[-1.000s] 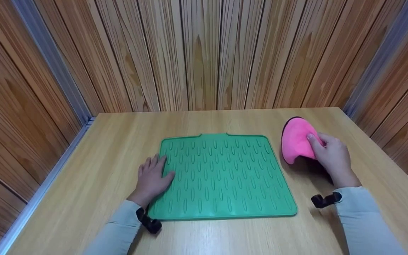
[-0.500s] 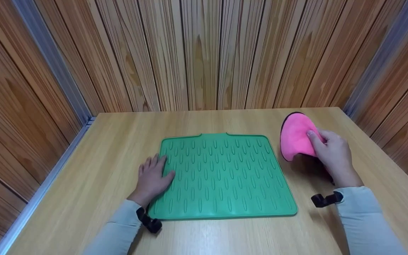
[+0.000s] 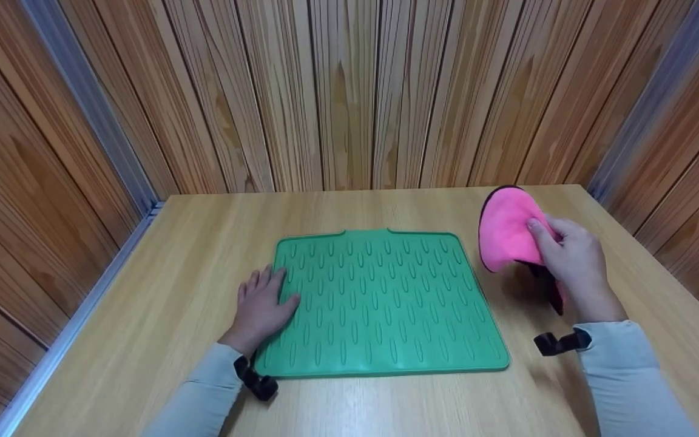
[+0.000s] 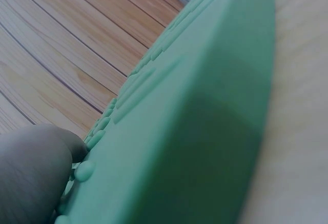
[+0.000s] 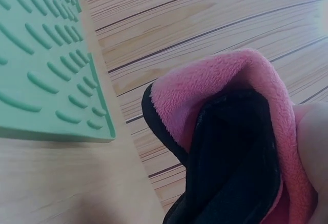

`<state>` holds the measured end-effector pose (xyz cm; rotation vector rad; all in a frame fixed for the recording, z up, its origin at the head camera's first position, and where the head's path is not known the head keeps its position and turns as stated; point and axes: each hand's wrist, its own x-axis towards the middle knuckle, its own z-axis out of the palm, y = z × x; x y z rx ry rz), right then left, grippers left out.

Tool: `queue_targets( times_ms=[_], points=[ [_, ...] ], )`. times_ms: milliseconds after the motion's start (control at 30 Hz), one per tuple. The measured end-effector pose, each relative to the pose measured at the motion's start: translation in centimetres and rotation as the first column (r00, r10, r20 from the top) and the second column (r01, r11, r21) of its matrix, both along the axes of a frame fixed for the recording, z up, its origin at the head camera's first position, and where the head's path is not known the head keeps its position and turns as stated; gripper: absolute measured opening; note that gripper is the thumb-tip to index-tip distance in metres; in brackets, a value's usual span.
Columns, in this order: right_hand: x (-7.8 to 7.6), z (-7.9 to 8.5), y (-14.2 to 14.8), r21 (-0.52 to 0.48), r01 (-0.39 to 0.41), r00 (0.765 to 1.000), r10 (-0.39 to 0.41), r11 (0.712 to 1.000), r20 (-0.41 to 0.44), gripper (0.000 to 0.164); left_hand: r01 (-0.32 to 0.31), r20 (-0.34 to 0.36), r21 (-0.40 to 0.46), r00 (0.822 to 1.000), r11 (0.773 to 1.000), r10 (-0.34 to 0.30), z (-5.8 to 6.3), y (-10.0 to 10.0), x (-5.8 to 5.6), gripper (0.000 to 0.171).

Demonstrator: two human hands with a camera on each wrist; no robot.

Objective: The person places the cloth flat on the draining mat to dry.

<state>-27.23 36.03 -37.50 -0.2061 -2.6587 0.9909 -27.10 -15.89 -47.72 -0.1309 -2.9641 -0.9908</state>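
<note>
A green ridged drying mat [image 3: 380,303] lies flat on the table, its tabbed edge at the far side. My left hand [image 3: 260,312] rests on the mat's left edge with the fingers spread and straight. In the left wrist view, the thumb [image 4: 36,167] touches the ridged mat [image 4: 154,116]. To the right of the mat, my right hand [image 3: 577,267] pinches a pink plush cloth [image 3: 509,229] with black edging between thumb and fingers. The cloth is bent over and hangs above the table, a dark flap below. In the right wrist view the cloth [image 5: 205,83] shows a black inner side.
The light wooden table [image 3: 386,403] extends around the mat. Wood-plank walls [image 3: 349,91] stand behind it and at both sides, with metal posts at the corners. A black wrist mount [image 3: 562,343] sits on each sleeve.
My right hand has raised the pink cloth slightly, toward the table's far side. More of its dark lower flap shows below the hand. The left hand and mat have stayed put.
</note>
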Motion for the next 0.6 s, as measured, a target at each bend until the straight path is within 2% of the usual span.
queue_targets(
  times_ms=[300, 600],
  points=[
    [0.5, 0.7, -0.4, -0.025, 0.008, 1.000, -0.008, 1.000, 0.006, 0.067, 0.000, 0.019, 0.007, 1.000, 1.000, -0.001, -0.1, 0.1, 0.0, 0.076],
    [1.2, 1.0, -1.4, 0.009, 0.014, 0.993, -0.013, 1.000, -0.118, 0.061, -0.007, 0.006, 0.010, 1.000, 1.000, 0.007, 0.0, 0.3, 0.1, 0.076]
  ],
)
